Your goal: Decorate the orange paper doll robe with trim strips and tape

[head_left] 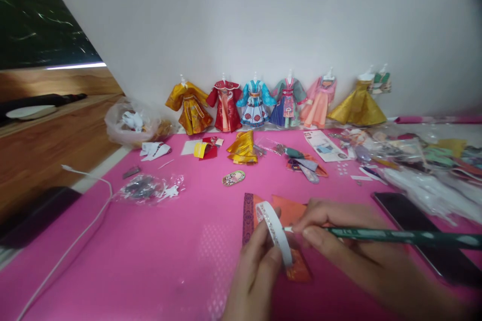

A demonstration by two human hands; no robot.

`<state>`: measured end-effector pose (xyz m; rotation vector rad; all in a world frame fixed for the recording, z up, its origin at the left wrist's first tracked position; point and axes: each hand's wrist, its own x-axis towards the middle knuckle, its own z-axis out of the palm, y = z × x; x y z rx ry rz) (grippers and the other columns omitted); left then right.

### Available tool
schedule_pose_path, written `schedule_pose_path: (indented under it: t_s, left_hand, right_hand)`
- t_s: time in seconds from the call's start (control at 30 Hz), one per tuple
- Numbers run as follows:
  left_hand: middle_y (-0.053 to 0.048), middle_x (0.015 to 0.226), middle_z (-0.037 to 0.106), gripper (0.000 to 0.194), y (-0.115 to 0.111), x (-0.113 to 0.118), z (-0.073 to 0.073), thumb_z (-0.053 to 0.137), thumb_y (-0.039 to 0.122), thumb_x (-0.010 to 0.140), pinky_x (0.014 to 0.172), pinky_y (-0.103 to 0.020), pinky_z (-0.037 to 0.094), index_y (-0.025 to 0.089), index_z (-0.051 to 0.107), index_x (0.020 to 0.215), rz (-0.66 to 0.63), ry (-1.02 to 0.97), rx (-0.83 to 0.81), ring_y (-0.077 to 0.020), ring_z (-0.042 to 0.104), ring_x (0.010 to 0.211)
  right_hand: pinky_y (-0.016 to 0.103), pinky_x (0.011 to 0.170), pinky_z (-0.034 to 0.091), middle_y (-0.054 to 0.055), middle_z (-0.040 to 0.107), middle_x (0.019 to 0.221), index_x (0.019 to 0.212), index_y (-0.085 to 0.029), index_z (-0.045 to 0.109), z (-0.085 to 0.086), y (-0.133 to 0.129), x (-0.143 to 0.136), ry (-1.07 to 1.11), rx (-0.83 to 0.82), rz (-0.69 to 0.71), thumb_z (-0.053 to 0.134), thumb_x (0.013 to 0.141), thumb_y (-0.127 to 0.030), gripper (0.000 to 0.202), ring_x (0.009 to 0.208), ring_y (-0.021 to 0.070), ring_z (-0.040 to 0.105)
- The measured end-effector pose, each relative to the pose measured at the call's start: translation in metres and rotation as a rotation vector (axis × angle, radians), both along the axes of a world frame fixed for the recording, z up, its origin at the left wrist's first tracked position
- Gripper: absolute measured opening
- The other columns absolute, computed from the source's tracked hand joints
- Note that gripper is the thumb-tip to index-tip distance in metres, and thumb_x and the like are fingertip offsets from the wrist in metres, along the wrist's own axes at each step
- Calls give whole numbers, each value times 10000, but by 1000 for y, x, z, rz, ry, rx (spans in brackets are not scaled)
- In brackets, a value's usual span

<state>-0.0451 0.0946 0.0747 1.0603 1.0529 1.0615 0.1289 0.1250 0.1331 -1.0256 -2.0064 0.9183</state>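
My left hand [253,270] holds a small white roll of tape [276,228] upright by its rim, low in the middle of the view. My right hand [339,238] grips a long dark green stick-like tool [395,235] and its pale tip touches the roll. Under both hands lies an orange patterned paper piece [291,213] with a purple patterned strip [248,215] at its left edge, flat on the pink mat [169,251].
Several paper dresses [256,103] on small stands line the white wall. Folded gold paper [243,148], paper scraps, plastic bags [131,125] and packets [414,160] lie across the mat. A dark phone [410,225] lies at the right, a white cable [86,210] at the left.
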Motion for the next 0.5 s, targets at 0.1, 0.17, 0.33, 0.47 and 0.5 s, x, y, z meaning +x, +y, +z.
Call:
schedule_pose_path:
  t_s: [0.1,0.17,0.33,0.47,0.5]
  left_hand:
    - [-75,1324,659,422,-3,1,0,567,309,896,1024,-404,465,236,619,1308,70,-26,-16,-300,558,1257]
    - [-81,1344,644,421,-5,2,-1,576,324,898,1036,-401,465,245,620,1309,97,-19,-14,-298,557,1261]
    - [-97,1299,664,416,-5,1,-8,559,355,910,1020,-416,473,241,632,1304,59,4,22,-309,573,1218]
    - [-102,1298,659,427,-6,-1,-13,575,400,899,1019,-427,464,271,635,1302,72,8,7,-329,551,1241]
    - [-103,1289,661,419,-6,-1,-13,575,406,898,1009,-424,469,277,642,1291,73,15,4,-332,554,1234]
  right_hand:
    - [246,584,464,-19,656,721,810,-219,592,-2,-4,0,3,-15,20,489,971,-224,191,629,126,617]
    - [252,583,469,-15,651,728,808,-220,565,-3,-5,-1,18,-28,35,477,967,-205,183,630,131,613]
    - [248,603,480,-18,643,753,812,-228,555,-2,-5,-2,-1,-8,49,474,957,-185,172,664,131,612]
    - [225,630,487,-31,649,771,831,-232,557,-1,-5,-2,-37,43,66,480,957,-162,163,690,113,631]
    - [221,633,486,-34,649,775,837,-233,556,-1,-5,-2,-43,50,71,479,958,-157,162,691,109,632]
